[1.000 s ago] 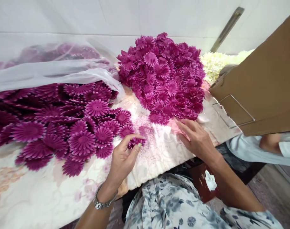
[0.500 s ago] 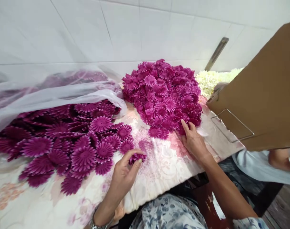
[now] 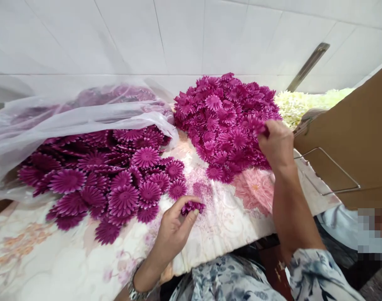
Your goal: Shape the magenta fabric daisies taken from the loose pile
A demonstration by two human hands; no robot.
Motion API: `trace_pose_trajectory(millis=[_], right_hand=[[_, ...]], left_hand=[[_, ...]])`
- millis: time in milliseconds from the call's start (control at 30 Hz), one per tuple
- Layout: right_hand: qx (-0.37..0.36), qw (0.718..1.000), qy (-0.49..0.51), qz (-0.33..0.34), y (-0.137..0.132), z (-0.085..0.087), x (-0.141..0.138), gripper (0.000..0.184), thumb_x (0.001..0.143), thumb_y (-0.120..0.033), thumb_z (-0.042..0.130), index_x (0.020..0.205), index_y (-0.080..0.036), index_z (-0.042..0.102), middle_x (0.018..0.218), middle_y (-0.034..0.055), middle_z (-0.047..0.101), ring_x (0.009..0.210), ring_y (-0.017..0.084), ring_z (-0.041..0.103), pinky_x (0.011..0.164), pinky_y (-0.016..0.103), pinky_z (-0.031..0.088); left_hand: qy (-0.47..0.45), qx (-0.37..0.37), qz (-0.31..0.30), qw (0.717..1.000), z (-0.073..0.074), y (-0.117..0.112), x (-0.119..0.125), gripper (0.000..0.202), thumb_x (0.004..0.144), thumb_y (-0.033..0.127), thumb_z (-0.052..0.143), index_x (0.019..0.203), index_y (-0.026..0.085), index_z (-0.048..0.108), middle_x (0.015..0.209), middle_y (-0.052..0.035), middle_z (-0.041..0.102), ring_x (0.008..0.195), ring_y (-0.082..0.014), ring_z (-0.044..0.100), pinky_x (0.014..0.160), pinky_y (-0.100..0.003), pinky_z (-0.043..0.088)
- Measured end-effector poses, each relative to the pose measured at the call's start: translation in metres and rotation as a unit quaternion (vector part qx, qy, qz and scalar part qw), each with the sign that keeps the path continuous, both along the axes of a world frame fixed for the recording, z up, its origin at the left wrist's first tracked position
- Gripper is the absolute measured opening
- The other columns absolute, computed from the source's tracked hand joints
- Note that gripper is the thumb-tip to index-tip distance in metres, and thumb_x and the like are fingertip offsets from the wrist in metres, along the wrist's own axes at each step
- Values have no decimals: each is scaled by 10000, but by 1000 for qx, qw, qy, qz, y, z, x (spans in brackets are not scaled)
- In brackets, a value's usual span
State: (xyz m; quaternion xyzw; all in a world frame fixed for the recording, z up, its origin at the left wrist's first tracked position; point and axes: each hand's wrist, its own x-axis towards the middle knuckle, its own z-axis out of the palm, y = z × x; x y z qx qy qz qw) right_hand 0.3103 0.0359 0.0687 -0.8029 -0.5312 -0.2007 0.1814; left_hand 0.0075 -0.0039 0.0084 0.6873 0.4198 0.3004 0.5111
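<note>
My left hand (image 3: 175,229), wearing a metal watch (image 3: 138,288), hovers above the table's front part. Its thumb and fingers pinch a small stack of purple flower heads (image 3: 192,206), petals edge-on. At the right side of a big heap of purple flower heads (image 3: 225,121), my right hand (image 3: 278,144) is closed on a purple flower head (image 3: 259,127), its back towards me. The fingertips are partly hidden. To the left, larger purple flower heads (image 3: 123,200) spill from a clear plastic bag (image 3: 99,119).
A flowered cloth (image 3: 68,263) covers the table, with purple dust (image 3: 202,186) near its middle. Pale yellow petals (image 3: 310,102) lie behind a cardboard sheet (image 3: 350,142) with a wire loop (image 3: 341,171) on the right. A tiled wall (image 3: 178,37) closes off the back. Another person's sleeve (image 3: 341,225) shows beyond.
My right hand has risen from the heap's front edge and closed on a flower head. The left hand keeps its pinch. The whole view has shifted, so things sit further right.
</note>
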Motion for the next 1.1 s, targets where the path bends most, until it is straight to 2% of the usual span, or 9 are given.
trace_pose_trajectory(millis=[167, 300, 533, 633, 733, 800, 900, 1000, 1100], right_hand=[[-95, 995, 37, 13, 54, 21, 10, 412, 830, -335, 547, 1196, -147, 572, 1081, 181, 610, 937, 248, 570, 786, 388, 416], [-143, 987, 53, 40, 53, 19, -3, 611, 743, -407, 679, 1293, -186, 529, 1117, 178, 603, 993, 304, 561, 851, 482, 428], [-22, 996, 43, 74, 18, 4, -14, 440, 824, -472, 558, 1226, -297, 585, 961, 126, 626, 1033, 306, 544, 864, 492, 445], [24, 983, 79, 162, -4, -6, -37, 218, 857, -351, 521, 883, -224, 697, 748, 92, 610, 795, 222, 560, 740, 398, 443], [-3, 918, 214, 334, -34, -22, -76, 240, 839, -327, 549, 663, -179, 620, 626, 25, 579, 560, 110, 494, 544, 276, 409], [-48, 877, 256, 404, -54, -37, -101, 203, 852, -358, 538, 832, -189, 650, 720, 11, 634, 630, 100, 571, 571, 238, 463], [-112, 798, 426, 410, -76, -62, -123, 350, 818, -406, 597, 1104, -205, 584, 872, 22, 657, 740, 117, 615, 668, 251, 510], [-117, 738, 539, 388, -84, -80, -129, 297, 812, -406, 606, 1035, -211, 582, 835, 7, 642, 717, 114, 600, 641, 243, 505], [-121, 684, 609, 382, -89, -84, -128, 218, 800, -380, 621, 920, -199, 599, 758, -7, 628, 666, 106, 581, 593, 228, 491]], left_hand=[[-81, -92, 72, 990, -8, 3, 3, 211, 798, 304, 595, 953, 165, 628, 910, -36, 649, 838, -130, 595, 746, -235, 482], [-204, -251, 121, 939, -7, 4, 5, 356, 703, 374, 694, 984, 185, 583, 802, 0, 615, 687, -115, 615, 584, -219, 497], [-377, -328, 98, 861, 3, 3, 2, 335, 671, 246, 717, 959, 167, 566, 659, 59, 512, 610, -93, 619, 665, -275, 560], [-368, -326, 107, 864, 1, -4, 4, 317, 663, 177, 704, 944, 167, 558, 668, 54, 534, 588, -93, 615, 633, -263, 547], [-355, -280, 142, 881, -2, -14, 11, 230, 660, 164, 678, 856, 164, 557, 715, 37, 569, 573, -86, 587, 554, -232, 512], [-337, -247, 156, 895, -4, -20, 17, 159, 723, 236, 624, 860, 183, 563, 695, 40, 555, 522, -81, 539, 487, -224, 464], [-239, -104, 170, 950, -5, -28, 24, 92, 777, 210, 569, 857, 171, 595, 766, 8, 599, 692, -91, 560, 664, -220, 472], [-171, -23, 159, 972, -6, -36, 27, 151, 848, 264, 502, 918, 175, 601, 800, -9, 602, 735, -104, 544, 701, -227, 445], [-177, -38, 142, 973, -9, -41, 28, 263, 869, 344, 494, 1061, 186, 580, 754, -2, 570, 628, -88, 489, 599, -212, 412]])
